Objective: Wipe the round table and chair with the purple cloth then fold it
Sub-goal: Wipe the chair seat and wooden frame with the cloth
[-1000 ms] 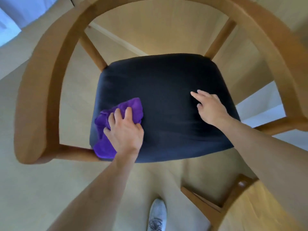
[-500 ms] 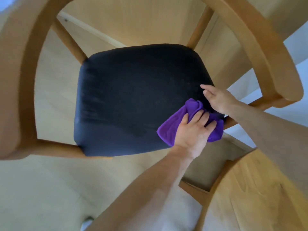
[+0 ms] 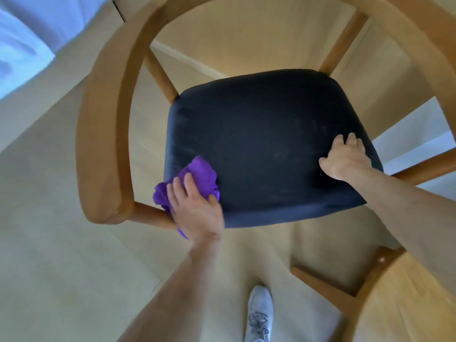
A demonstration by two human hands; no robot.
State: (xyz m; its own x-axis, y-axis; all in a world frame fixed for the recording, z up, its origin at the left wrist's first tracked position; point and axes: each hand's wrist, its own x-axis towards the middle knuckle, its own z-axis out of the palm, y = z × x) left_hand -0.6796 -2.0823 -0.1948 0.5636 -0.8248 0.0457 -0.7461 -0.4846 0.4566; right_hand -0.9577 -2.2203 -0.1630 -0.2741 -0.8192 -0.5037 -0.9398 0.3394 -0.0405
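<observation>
My left hand (image 3: pixel 195 213) lies with straight fingers pressed flat on the bunched purple cloth (image 3: pixel 195 178) at the near left corner of the chair (image 3: pixel 106 134) seat, the cloth spilling over the seat edge onto the wooden rail below. My right hand (image 3: pixel 345 159) rests on the near right part of the dark cushion (image 3: pixel 266 144), fingers spread and lightly bent, gripping nothing, steadying the chair. Half a second ago the cloth was at the right edge of the seat, just beside that right hand; it has since swept the whole front of the cushion and is back at the left corner, where it sat a second ago. I read that as another full pass across the seat, with the wiping of the chair well under way. The curved wooden armrest and back appear untouched by the cloth at this instant. The round table (image 3: pixel 404 299) shows only as a wooden edge at lower right, beside a grey shoe (image 3: pixel 259 314) on the pale floor (image 3: pixel 49 255). Folding is not yet begun.
</observation>
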